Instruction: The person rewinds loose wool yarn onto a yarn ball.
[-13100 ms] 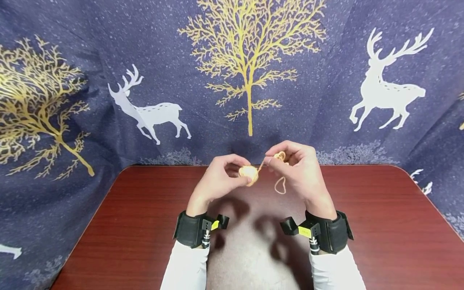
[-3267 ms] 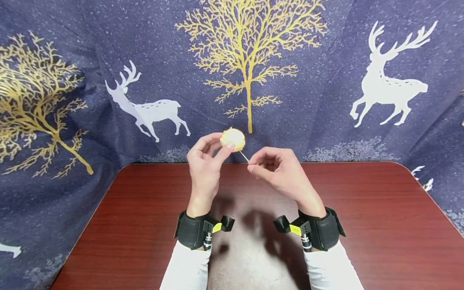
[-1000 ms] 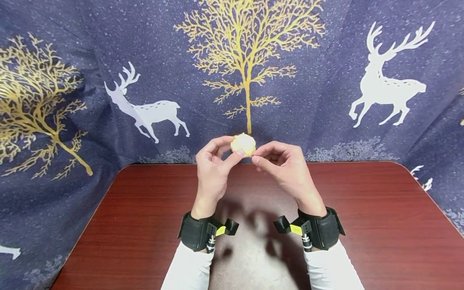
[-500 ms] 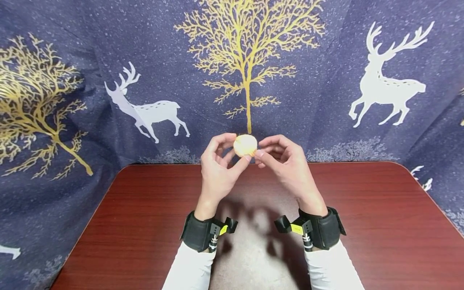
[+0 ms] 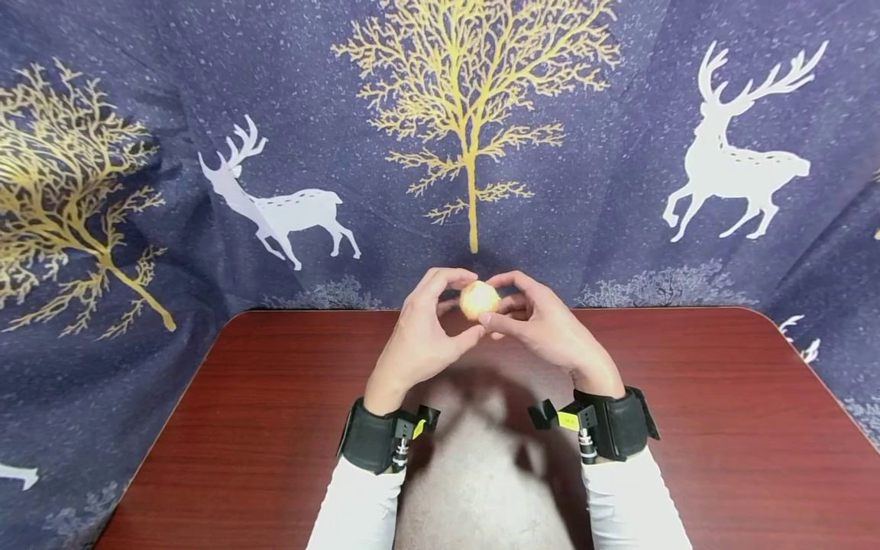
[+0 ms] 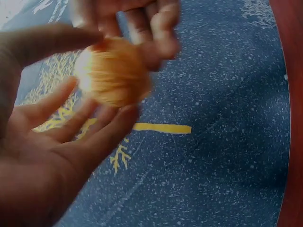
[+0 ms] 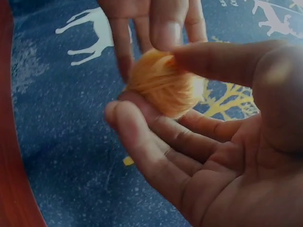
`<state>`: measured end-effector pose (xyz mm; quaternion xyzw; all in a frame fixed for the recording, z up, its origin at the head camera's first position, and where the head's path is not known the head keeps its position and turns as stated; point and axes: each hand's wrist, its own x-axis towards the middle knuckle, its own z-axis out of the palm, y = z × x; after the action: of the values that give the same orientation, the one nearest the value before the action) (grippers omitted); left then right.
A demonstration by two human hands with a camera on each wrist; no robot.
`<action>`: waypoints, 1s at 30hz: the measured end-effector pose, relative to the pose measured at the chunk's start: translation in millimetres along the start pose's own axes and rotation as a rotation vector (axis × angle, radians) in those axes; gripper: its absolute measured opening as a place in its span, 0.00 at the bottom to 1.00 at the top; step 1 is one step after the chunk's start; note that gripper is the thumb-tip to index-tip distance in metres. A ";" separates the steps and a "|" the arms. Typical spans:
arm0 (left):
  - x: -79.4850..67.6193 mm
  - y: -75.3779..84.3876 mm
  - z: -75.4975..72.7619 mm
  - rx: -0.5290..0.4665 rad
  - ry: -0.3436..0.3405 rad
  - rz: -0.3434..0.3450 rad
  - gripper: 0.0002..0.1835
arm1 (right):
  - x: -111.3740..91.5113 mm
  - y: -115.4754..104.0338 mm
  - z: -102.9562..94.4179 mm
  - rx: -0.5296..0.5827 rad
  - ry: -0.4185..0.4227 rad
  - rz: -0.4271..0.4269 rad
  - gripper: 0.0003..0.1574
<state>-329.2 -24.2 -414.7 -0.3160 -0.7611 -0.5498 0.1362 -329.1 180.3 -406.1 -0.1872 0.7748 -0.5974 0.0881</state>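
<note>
A small ball of yellow-orange yarn [image 5: 479, 300] is held up between both hands, above the table's far edge. In the head view my left hand [image 5: 429, 328] has its thumb under the ball and its index finger at the top. My right hand [image 5: 546, 325] grips the ball from the other side, thumb near the left thumb. Wound strands show on the yarn ball [image 7: 165, 85] in the right wrist view, with fingers of both hands around it. In the left wrist view the yarn ball [image 6: 118, 73] is blurred. No loose yarn tail is visible.
A reddish-brown table [image 5: 275, 405] lies below the hands, with a pale glare patch [image 5: 481, 473] at its middle. Behind it hangs a dark blue cloth [image 5: 550, 191] printed with gold trees and white deer. Black camera straps [image 5: 371, 435] wrap both wrists.
Earlier a loose tail ran from the ball to the right hand; it shortened and is now out of sight. Since half a second ago the ball has come lower and slightly right, and both hands surround it.
</note>
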 end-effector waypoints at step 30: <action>-34.3 -71.7 19.7 0.201 -0.345 -0.620 0.27 | 16.6 73.7 38.5 -0.518 -0.107 0.033 0.29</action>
<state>-345.5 -31.4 -494.6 -0.1434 -0.8828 -0.4258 -0.1371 -344.1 155.3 -485.8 -0.2222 0.8990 -0.3671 0.0876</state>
